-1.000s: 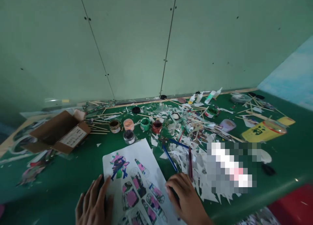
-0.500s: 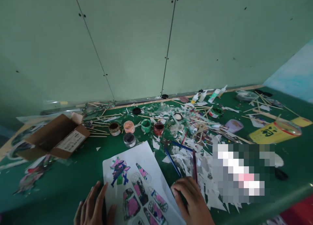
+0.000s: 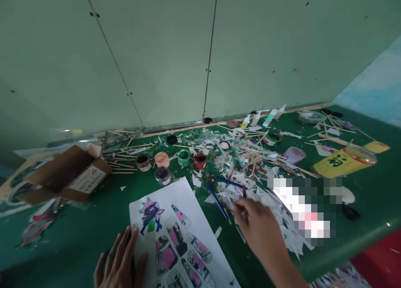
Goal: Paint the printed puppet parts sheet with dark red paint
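Because the white sheet [image 3: 194, 219] lies flat on the green surface [image 3: 103, 221] straight in front of the person, its pink, blue and green painted shapes [image 3: 166, 256] are within easy reach of both hands. Along the sheet's left edge rests the left hand [image 3: 117, 263], its fingers long and loosely parted, gripping nothing that shows; they probably serve as a light weight against slipping. Off the right edge, the right hand [image 3: 259, 226] has its fingers bent narrow around a slim dark red stick [image 3: 244, 191], held near its middle so that one end juts out beyond the knuckles. Whether the stick is clear of the scraps beneath cannot be told.

Just beside that hand, a blue stick [image 3: 218, 202] lies at a slant, well placed for the right side. White paper scraps [image 3: 261, 193] spread around it, partly under a pixelated patch that hides what is there. Beyond the sheet's far edge, a dark jar [image 3: 163, 176] stands in front of brown [image 3: 143, 162], peach [image 3: 162, 159], green [image 3: 184, 158] and red [image 3: 199, 160] ones, all upright, likely so their contents stay put. Farther out, an open cardboard box [image 3: 52, 167] sits at left, and a yellow container [image 3: 344, 162] lies on its side at right.
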Available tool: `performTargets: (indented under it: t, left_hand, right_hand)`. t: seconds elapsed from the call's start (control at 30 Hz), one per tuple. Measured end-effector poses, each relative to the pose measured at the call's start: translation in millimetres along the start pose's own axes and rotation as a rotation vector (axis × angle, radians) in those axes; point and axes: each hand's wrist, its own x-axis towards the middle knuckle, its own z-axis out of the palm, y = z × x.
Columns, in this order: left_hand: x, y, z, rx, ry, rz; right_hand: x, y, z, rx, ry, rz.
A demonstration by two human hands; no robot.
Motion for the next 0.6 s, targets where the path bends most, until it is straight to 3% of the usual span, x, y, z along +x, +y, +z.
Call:
performTargets:
  t: [0.1, 0.17, 0.27, 0.37, 0.47, 0.6]
  left_hand:
    - [-0.4, 2.4, -2.0, -0.010, 0.002, -0.006]
    - [-1.2, 3.9, -4.1, -0.018, -0.004, -0.007]
    - [-2.4, 5.8, -6.7, -0.026, -0.006, -0.005]
    - [-3.5, 7.4, -7.2, -0.031, 0.000, -0.011]
    - [-4.4, 8.1, -5.8, -0.027, 0.026, -0.007]
    - [-4.9, 7.4, -4.1, -0.033, 0.029, 0.014]
  right_hand:
    - [54.8, 8.1, -9.6, -0.173, -0.207, 0.266]
    - [89.6, 11.4, -4.1, -0.248, -0.329, 0.396]
    - [123.6, 16.8, 15.6, -0.241, -0.401, 0.440]
    - [134.6, 26.3, 32.2, -0.197, -0.451, 0.461]
    - [134.0, 36.7, 35.8, -0.112, -0.478, 0.460]
    - [133.4, 40.9, 28.5, -0.030, -0.375, 0.478]
